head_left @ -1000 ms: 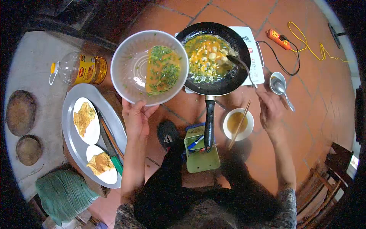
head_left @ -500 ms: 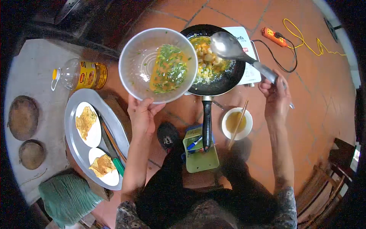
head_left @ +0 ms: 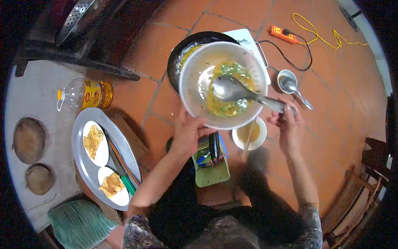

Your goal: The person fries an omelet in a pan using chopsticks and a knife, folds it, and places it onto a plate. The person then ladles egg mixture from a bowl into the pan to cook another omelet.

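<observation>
My left hand [head_left: 188, 133] grips the lower left rim of a pale bowl [head_left: 195, 112], which holds beaten egg with chopped green herbs [head_left: 232, 108]. A large metal serving spoon [head_left: 228, 88] is in my right hand [head_left: 287, 124], its head over the egg inside the bowl. Behind and partly under the bowl sits the black frying pan [head_left: 176, 62], with some egg mixture showing at its left side. Most of the pan is hidden by the bowl. Its black handle [head_left: 214, 147] points toward me.
A portable cooker [head_left: 253, 45] is under the pan. Right of it are a small bowl with a ladle [head_left: 290, 83], a bowl with chopsticks [head_left: 259, 143] and an orange power strip [head_left: 284, 34]. At left are an oil bottle [head_left: 95, 94] and a metal tray [head_left: 78, 141] with two plates of fried egg.
The bowl has moved right, from beside the pan to in front of it. The serving spoon has gone from over the pan to inside the bowl. The view has shifted slightly.
</observation>
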The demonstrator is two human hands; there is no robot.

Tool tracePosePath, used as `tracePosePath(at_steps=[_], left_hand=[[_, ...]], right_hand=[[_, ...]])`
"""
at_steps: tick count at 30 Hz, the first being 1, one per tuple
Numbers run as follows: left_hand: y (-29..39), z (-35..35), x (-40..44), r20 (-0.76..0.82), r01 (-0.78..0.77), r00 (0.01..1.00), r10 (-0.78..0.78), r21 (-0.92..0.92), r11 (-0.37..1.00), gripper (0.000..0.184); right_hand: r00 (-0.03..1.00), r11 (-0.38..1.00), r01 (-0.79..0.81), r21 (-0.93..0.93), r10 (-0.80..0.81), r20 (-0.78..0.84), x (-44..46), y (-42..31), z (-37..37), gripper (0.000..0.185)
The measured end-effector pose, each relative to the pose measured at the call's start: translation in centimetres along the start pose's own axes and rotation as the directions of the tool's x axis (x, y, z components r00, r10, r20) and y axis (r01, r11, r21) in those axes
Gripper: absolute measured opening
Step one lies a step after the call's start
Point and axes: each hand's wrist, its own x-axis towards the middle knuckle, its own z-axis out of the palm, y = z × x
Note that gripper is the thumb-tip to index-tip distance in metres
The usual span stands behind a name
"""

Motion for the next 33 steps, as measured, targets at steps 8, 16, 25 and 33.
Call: tracePosePath(at_steps=[8, 16, 25, 33], left_hand=[[-6.3, 5.0, -0.5, 0.277, 0.083, 0.950, -0.143, 0.214, 0.973, 0.061], [-10.5, 9.8, -2.1, 0.348, 0.202, 0.885, -0.309, 0.312, 0.928, 0.071], [-9.8, 8.0, -2.6, 0.538, 0.007, 0.561, -0.630, 0.758, 0.653, 0.062], [1.9, 5.8, -15.4, 0.665, -0.744, 0.475, -0.577, 0.654, 0.142, 0.053]], right_hand=[[0.962, 0.969, -0.244, 0.031, 0.245, -0.122, -5.7, 3.8, -8.6, 0.049], [0.916, 0.936, -0.308, 0.173, 0.340, -0.213, -10.2, 6.2, -12.4, 0.052], [0.831, 0.933, -0.346, 0.098, 0.353, -0.431, -11.3, 11.9, -20.8, 0.050], [0.878, 0.924, -0.172, 0.343, 0.301, -0.371, -10.0, 19.9, -27.1, 0.045]])
